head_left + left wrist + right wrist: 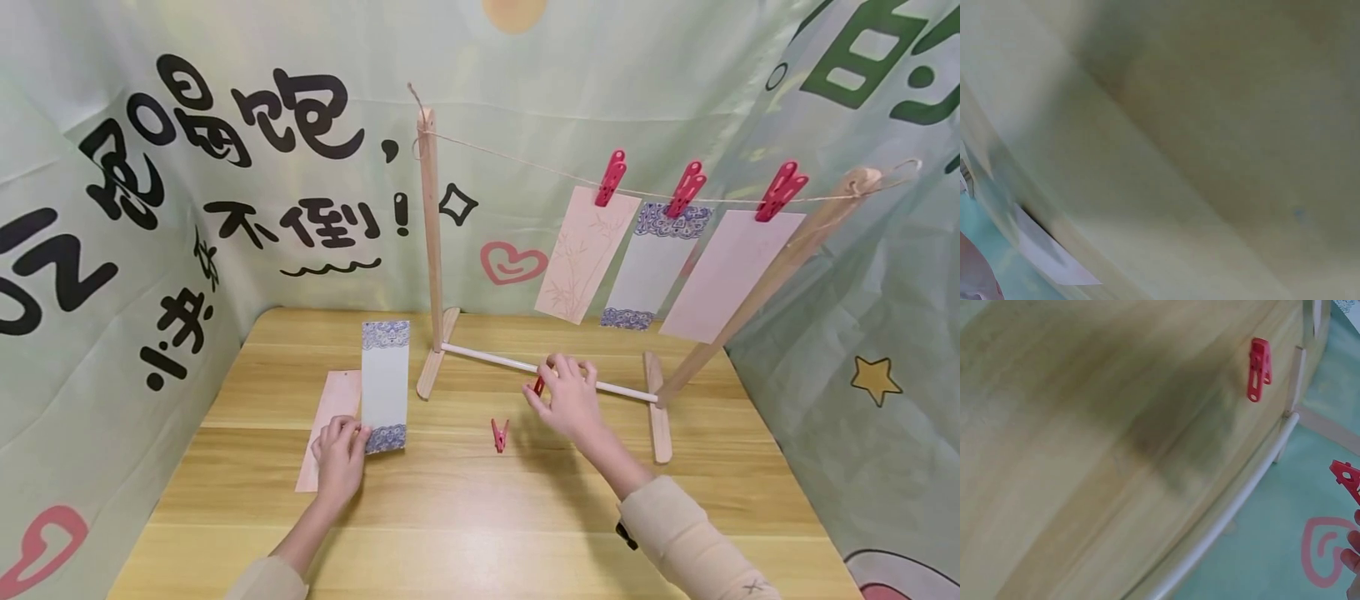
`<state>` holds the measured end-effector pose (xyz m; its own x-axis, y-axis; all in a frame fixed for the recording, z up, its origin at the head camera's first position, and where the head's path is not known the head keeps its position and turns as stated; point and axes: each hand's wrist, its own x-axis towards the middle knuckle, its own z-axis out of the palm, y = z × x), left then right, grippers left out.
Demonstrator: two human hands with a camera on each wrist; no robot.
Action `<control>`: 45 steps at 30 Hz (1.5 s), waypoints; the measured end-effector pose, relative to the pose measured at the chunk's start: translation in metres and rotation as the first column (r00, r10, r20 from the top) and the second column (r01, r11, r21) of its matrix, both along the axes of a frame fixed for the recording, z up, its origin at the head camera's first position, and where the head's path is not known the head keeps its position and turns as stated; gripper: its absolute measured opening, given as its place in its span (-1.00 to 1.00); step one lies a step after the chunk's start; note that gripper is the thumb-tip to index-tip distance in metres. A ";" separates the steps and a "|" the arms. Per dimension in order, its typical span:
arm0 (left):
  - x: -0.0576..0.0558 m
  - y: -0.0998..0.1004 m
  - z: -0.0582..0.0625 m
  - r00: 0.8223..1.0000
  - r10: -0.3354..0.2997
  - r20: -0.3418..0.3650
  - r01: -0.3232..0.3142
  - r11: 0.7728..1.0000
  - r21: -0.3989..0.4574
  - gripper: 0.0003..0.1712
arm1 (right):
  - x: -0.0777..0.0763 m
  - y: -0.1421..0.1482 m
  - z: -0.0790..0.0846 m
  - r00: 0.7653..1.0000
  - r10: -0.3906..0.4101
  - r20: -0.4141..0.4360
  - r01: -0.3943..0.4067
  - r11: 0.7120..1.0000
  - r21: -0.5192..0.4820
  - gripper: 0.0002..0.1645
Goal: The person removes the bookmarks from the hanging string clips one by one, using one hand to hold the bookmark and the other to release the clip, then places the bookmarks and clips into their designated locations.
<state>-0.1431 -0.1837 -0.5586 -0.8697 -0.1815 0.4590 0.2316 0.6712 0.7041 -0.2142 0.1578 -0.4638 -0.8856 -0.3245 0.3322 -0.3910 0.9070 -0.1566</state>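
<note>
My left hand (341, 462) pinches the lower left edge of a white card with blue patterned ends (385, 383), which it holds up over the table. Behind that hand a pink card (330, 417) lies flat, partly hidden by the fingers and the white card. In my right hand (568, 398) a red clothespin (538, 386) is pinched between thumb and fingers; its tip shows at the edge of the right wrist view, with some fingertips (1352, 559). Between the hands another red clothespin (500, 436) lies on the table. The left wrist view catches little of its hand (975, 272).
A wooden rack with a left post (431, 242), a right post (787, 250) and a white rod (487, 357) stands at the back. From its string (517, 158) hang a bamboo-print card (588, 258), a blue-patterned card (648, 271) and a plain pink card (731, 275), each clipped by a red clothespin.
</note>
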 end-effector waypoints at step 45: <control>0.031 -0.034 -0.018 0.980 0.148 0.131 -0.152 0.988 0.019 -0.86 | 0.015 -0.008 -0.067 0.975 -0.115 0.189 0.098 0.990 0.097 -0.56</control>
